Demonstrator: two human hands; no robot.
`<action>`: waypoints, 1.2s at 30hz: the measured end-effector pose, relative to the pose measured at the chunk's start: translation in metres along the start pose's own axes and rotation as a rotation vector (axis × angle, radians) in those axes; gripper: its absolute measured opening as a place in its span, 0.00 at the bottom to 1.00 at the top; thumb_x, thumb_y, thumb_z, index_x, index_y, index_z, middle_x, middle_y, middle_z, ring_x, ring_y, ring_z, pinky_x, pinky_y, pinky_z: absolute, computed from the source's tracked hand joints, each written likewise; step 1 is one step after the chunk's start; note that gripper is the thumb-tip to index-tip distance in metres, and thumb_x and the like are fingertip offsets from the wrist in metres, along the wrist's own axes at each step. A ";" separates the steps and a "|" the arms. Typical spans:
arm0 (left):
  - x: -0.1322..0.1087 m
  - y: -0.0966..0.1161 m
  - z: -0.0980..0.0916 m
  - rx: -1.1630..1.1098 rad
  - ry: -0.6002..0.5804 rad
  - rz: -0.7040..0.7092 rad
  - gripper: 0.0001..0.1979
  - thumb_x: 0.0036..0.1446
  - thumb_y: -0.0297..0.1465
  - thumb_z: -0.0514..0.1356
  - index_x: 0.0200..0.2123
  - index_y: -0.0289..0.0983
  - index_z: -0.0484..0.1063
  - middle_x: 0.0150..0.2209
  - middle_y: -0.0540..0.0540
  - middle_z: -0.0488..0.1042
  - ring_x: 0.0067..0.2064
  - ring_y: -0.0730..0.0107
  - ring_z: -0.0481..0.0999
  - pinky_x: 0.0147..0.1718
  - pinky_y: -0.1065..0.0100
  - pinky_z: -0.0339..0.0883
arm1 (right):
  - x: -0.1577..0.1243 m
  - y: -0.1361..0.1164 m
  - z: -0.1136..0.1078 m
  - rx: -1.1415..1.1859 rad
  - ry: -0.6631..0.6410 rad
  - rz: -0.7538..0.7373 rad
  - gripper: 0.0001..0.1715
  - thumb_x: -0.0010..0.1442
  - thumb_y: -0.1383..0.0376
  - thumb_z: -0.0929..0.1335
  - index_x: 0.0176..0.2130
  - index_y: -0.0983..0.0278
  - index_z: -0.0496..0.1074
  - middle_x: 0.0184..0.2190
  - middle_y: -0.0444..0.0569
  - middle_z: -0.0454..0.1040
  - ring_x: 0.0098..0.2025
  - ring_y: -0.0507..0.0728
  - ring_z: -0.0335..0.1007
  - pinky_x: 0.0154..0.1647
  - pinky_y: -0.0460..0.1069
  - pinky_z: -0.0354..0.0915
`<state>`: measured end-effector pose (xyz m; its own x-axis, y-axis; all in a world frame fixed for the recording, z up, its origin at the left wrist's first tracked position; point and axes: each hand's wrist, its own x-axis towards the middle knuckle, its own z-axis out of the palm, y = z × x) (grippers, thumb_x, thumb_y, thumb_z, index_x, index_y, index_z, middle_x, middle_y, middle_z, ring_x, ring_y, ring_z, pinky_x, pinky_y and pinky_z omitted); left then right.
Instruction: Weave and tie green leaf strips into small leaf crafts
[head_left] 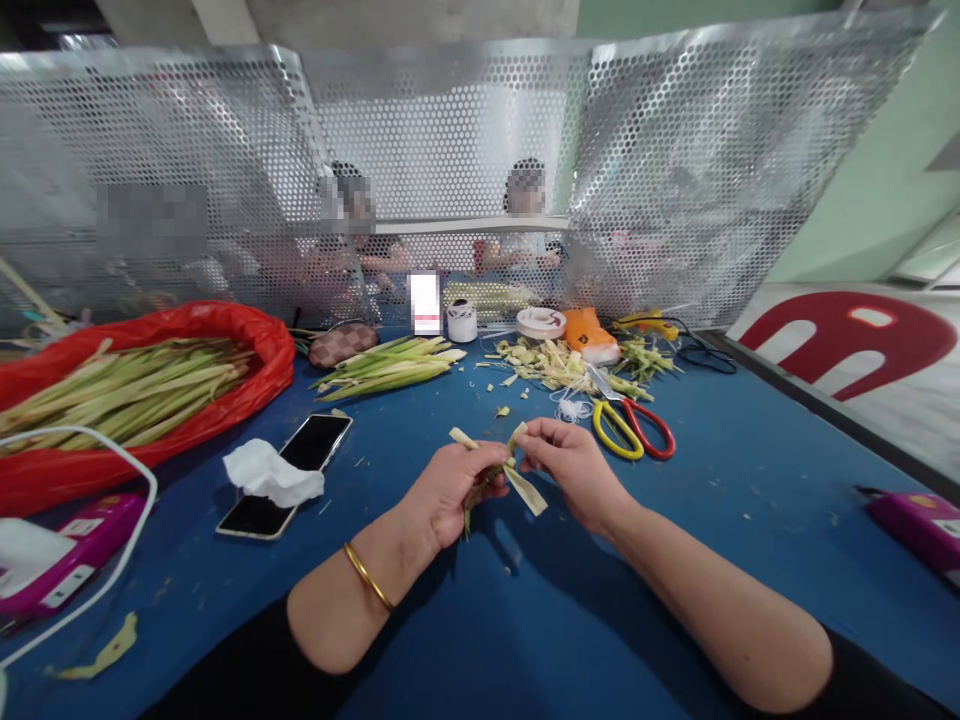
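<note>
A small bundle of pale green leaf strips [527, 492] is between my two hands, above the middle of the blue table. My left hand [466, 485] grips its lower part, thumb on top and fingers curled under. My right hand [568, 463] pinches one strip end of the bundle between thumb and fingertips. One strip end sticks out to the upper left and another hangs to the lower right. Scissors [634, 428] with one yellow and one red handle lie just beyond my right hand. White thread [573, 410] rests beside their blades.
Long leaves fill a red plastic bag [259, 322] at left. Cut strips [394, 368], a pile of scraps [551, 362], a tape roll [541, 322] and an orange packet [590, 334] lie at the back. A phone [319, 440] sits under tissue [274, 473]. A perforated metal screen [457, 120] stands behind.
</note>
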<state>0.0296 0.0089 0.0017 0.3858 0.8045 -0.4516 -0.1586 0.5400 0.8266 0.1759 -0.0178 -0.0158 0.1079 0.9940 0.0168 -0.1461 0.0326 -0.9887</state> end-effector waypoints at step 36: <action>-0.003 0.000 0.000 0.467 -0.165 0.190 0.02 0.40 0.26 0.66 0.21 0.33 0.76 0.19 0.49 0.71 0.22 0.74 0.68 0.25 0.71 0.65 | -0.002 -0.012 -0.015 -0.741 -0.164 -0.325 0.08 0.56 0.65 0.68 0.25 0.62 0.72 0.20 0.42 0.71 0.24 0.51 0.64 0.24 0.46 0.57</action>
<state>0.0286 0.0062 0.0027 0.5338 0.8075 -0.2512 0.1676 0.1902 0.9673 0.1920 -0.0221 -0.0063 -0.1204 0.9514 0.2834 0.5600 0.3008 -0.7719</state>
